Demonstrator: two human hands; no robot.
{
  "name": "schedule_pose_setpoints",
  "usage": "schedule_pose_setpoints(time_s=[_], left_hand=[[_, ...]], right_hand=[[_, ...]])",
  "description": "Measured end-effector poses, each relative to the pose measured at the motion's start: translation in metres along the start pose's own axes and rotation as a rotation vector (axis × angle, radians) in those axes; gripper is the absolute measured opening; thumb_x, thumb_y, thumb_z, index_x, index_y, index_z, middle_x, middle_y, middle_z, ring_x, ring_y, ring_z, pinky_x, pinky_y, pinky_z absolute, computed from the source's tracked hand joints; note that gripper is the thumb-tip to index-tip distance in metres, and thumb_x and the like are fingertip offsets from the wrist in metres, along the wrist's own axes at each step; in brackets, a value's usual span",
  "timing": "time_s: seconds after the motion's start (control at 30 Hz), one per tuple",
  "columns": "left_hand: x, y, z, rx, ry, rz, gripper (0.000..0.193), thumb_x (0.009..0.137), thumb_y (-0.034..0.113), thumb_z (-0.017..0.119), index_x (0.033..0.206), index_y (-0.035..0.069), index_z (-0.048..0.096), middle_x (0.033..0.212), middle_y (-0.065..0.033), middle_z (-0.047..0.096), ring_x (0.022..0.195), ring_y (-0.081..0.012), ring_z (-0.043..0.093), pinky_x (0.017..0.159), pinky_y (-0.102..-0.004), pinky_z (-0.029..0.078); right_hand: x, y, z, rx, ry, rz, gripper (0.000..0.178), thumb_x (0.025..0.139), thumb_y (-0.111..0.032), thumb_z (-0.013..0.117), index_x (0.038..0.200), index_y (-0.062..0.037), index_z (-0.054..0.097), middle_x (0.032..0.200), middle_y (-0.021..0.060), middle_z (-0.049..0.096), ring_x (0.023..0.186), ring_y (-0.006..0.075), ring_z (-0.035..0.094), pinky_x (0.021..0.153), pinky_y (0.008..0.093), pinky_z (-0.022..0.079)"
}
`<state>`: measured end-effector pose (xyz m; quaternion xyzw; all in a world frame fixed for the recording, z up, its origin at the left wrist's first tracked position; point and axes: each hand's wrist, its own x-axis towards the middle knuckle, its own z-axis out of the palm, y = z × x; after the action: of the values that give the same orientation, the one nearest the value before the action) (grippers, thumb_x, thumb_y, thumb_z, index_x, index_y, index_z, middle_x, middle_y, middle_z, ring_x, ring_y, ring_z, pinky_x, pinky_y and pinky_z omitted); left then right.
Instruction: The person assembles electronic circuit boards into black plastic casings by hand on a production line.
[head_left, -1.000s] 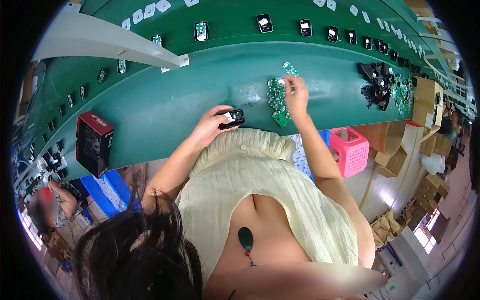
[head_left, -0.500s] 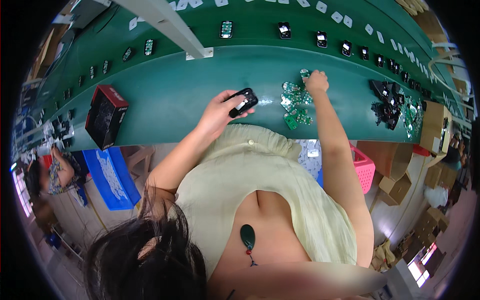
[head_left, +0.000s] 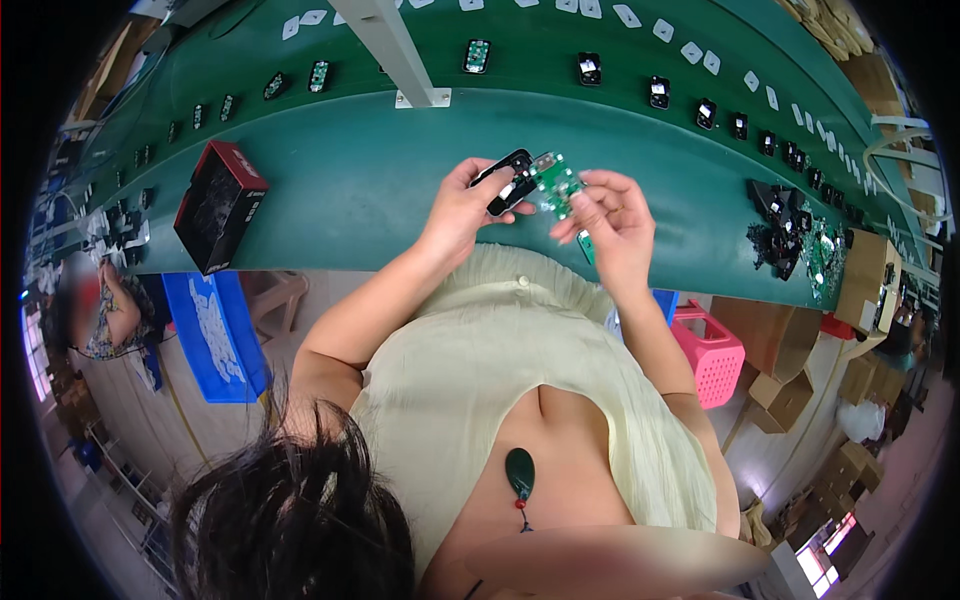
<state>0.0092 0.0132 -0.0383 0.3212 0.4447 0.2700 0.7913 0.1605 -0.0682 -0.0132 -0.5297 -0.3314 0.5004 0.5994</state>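
My left hand (head_left: 462, 205) grips a black plastic casing (head_left: 512, 184) that has a pale patch inside, with the thumb lying across it. Close beside the casing's right edge is a green circuit board (head_left: 556, 182), pinched in the fingers of my right hand (head_left: 618, 218). Whether board and casing touch, I cannot tell. Both hands are above the near part of the green bench (head_left: 360, 190). Another green board (head_left: 586, 246) shows below my right hand, which hides most of the loose boards there.
A black-and-red open box (head_left: 222, 205) stands at left. Black parts (head_left: 778, 220) and more boards (head_left: 824, 255) lie at right beside a cardboard box (head_left: 868, 270). Casings line the raised far strip, behind a metal post (head_left: 395, 50). A pink basket (head_left: 708, 355) is below the bench.
My right hand has come back from the loose board pile toward the left hand, bringing a circuit board beside the casing. The left hand keeps its hold; the view has shifted slightly.
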Motion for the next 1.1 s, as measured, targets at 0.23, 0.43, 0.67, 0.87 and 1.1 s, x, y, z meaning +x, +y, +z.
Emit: schedule_pose_setpoints(time_s=[0.23, 0.43, 0.67, 0.87, 1.1], left_hand=[[-0.001, -0.003, 0.002, -0.009, -0.032, 0.015, 0.019, 0.085, 0.019, 0.054, 0.092, 0.003, 0.047, 0.078, -0.0077, 0.059, 0.064, -0.0147, 0.060, 0.052, -0.0230, 0.047], [-0.008, 0.002, 0.002, -0.005, -0.069, 0.001, 0.021, 0.085, 0.019, 0.053, 0.095, 0.002, 0.048, 0.083, -0.0080, 0.059, 0.070, -0.0151, 0.060, 0.056, -0.0249, 0.049], [-0.019, 0.001, 0.003, -0.102, -0.165, 0.058, 0.025, 0.085, 0.017, 0.052, 0.103, 0.000, 0.050, 0.099, -0.0078, 0.056, 0.086, -0.0143, 0.056, 0.071, -0.0298, 0.050], [-0.014, -0.002, 0.000, 0.061, -0.080, 0.073, 0.028, 0.085, 0.019, 0.055, 0.104, -0.001, 0.051, 0.089, -0.0057, 0.058, 0.077, -0.0118, 0.057, 0.063, -0.0260, 0.050], [-0.022, 0.004, 0.003, 0.185, -0.132, 0.143, 0.022, 0.084, 0.014, 0.055, 0.103, 0.003, 0.054, 0.089, -0.0080, 0.056, 0.069, -0.0103, 0.057, 0.048, -0.0207, 0.047]], right_hand=[[-0.003, -0.005, 0.019, 0.060, -0.059, -0.018, 0.021, 0.084, 0.000, 0.052, 0.102, 0.0013, 0.041, 0.079, 0.0123, 0.057, 0.059, 0.0165, 0.059, 0.050, 0.0243, 0.047], [-0.003, 0.000, 0.021, 0.021, -0.026, 0.002, 0.020, 0.084, 0.000, 0.053, 0.099, 0.0006, 0.040, 0.077, 0.0115, 0.056, 0.058, 0.0162, 0.059, 0.047, 0.0236, 0.046], [-0.003, 0.007, 0.015, -0.007, 0.001, 0.032, 0.018, 0.084, -0.003, 0.054, 0.095, -0.0010, 0.040, 0.074, 0.0095, 0.056, 0.056, 0.0143, 0.058, 0.044, 0.0234, 0.045], [-0.004, 0.001, 0.024, -0.967, 0.175, -0.375, 0.017, 0.077, -0.005, 0.063, 0.091, -0.0041, 0.054, 0.075, 0.0050, 0.055, 0.060, 0.0120, 0.055, 0.044, 0.0236, 0.041], [0.001, 0.007, 0.021, -0.620, 0.092, -0.441, 0.007, 0.074, -0.005, 0.064, 0.079, -0.0045, 0.059, 0.076, 0.0055, 0.053, 0.068, 0.0146, 0.050, 0.051, 0.0254, 0.041]])
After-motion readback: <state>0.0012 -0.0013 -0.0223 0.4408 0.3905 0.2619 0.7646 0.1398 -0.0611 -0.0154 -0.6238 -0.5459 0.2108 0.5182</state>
